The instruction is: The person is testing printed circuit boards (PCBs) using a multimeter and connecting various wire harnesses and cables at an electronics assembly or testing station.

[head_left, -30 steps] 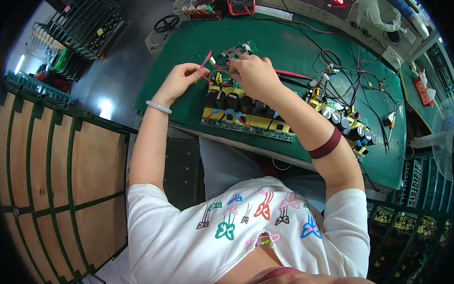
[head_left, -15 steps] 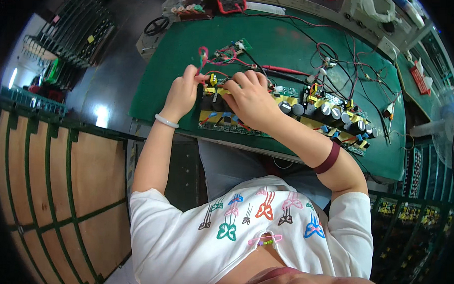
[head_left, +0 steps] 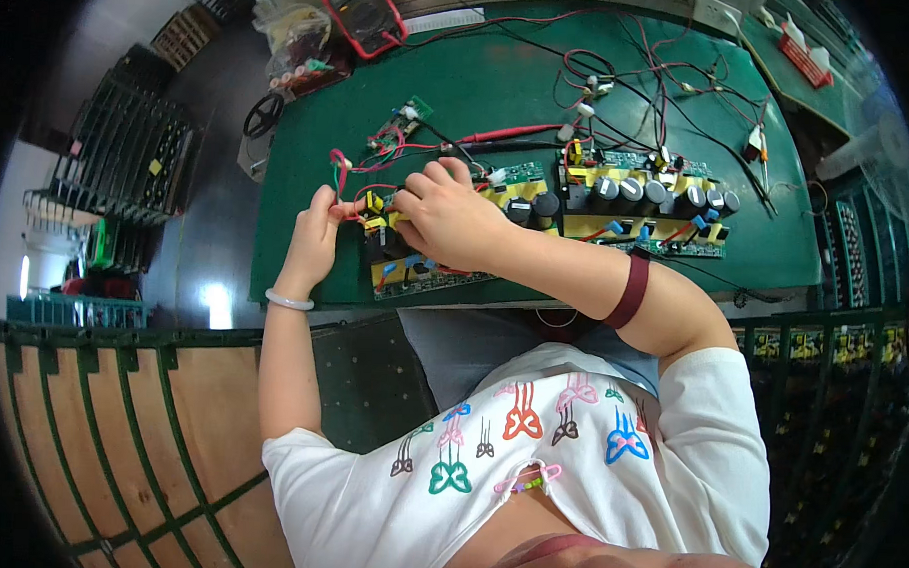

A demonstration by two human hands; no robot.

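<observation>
My left hand [head_left: 314,241] is at the left end of a long circuit board [head_left: 441,280] with yellow-taped parts and dark capacitors. Its thumb and fingers pinch a pink-and-green wire [head_left: 338,172], which loops up above them. Bent over the same board is my right hand [head_left: 447,219], its fingers curled in beside a small yellow-and-black part [head_left: 374,203]. My right fingertips are hidden, so what they grip does not show. A second circuit board [head_left: 645,231] with a row of round capacitors lies to the right.
Beyond my hands lies a small green board [head_left: 400,127] with wires. A red test probe [head_left: 515,133] and tangled leads [head_left: 592,74] spread across the green bench [head_left: 492,70]. A red-framed multimeter [head_left: 364,18] stands at the back left. A wooden-panelled rack [head_left: 205,395] borders the left side.
The whole view has shifted and tilted, so the bench and both boards sit differently in the picture. Both hands stay at the left board's left end, with little change of grip.
</observation>
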